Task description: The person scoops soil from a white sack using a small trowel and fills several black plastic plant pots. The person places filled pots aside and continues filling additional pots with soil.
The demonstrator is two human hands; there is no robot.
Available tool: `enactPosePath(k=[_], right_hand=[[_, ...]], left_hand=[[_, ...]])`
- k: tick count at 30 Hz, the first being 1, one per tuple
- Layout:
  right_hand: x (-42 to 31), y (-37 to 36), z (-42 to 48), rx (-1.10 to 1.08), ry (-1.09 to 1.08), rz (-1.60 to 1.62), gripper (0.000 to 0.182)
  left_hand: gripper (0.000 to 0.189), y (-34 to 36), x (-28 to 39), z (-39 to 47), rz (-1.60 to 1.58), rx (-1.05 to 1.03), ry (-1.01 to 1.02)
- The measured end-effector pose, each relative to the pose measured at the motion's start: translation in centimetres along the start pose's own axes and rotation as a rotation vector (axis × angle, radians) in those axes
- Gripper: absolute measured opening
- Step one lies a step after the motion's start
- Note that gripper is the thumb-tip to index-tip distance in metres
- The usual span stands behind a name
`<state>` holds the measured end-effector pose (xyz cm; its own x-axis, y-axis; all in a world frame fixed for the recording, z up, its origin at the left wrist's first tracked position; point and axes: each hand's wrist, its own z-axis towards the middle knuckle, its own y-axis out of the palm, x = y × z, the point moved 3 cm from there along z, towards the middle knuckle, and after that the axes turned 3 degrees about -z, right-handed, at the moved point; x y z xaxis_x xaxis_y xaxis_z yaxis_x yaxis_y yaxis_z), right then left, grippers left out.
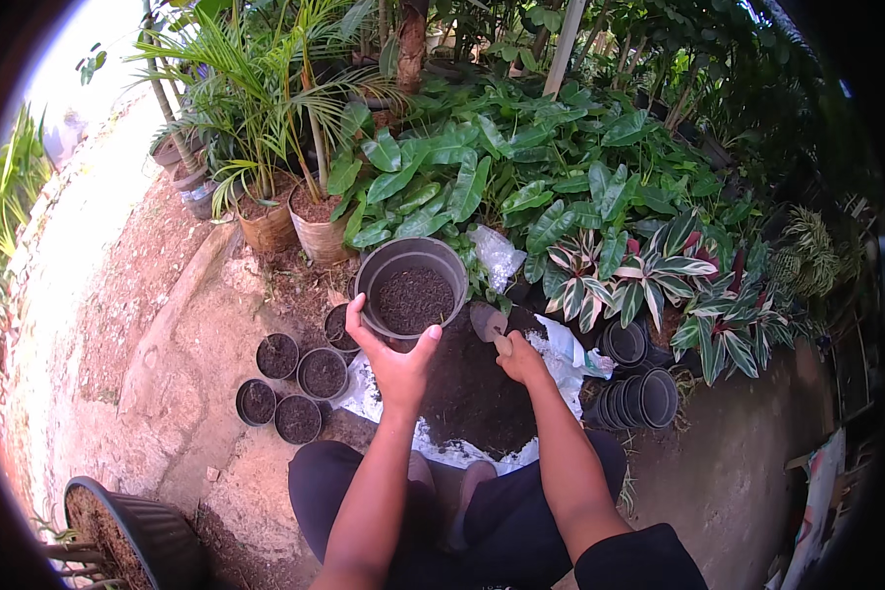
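Note:
My left hand (398, 361) grips the near rim of a black plastic plant pot (450, 258), its thumb and a finger spread along the edge. Dark potting soil (414, 301) fills the lower part of that pot. In my right hand (522, 358) is the wooden handle of a garden trowel (488, 322). The trowel's blade points away from me, just right of the pot and above a heap of dark soil (472, 398). Under the heap lies a white plastic sheet (560, 346).
Several small soil-filled pots (299, 419) stand on the left. Stacked black pots (638, 402) lie on the right. Leafy plants (472, 184) and potted palms (321, 214) line the far side. A large black pot (155, 538) leans at lower left.

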<state>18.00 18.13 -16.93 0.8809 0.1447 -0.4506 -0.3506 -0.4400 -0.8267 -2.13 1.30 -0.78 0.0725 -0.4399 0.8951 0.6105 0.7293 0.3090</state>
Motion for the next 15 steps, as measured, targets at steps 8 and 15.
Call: enactPosePath(k=[8,15], right_hand=[[1.8,6.0,2.3,0.059,-0.008,-0.061,0.051],[2.0,9.0,2.0,-0.065,-0.051,-0.157,0.046]], left_hand=[[0.104,-0.9,-1.4,0.7,0.066,-0.034,0.052],[0.107,-1.6,-0.9,1.1,0.068,-0.050,0.013]])
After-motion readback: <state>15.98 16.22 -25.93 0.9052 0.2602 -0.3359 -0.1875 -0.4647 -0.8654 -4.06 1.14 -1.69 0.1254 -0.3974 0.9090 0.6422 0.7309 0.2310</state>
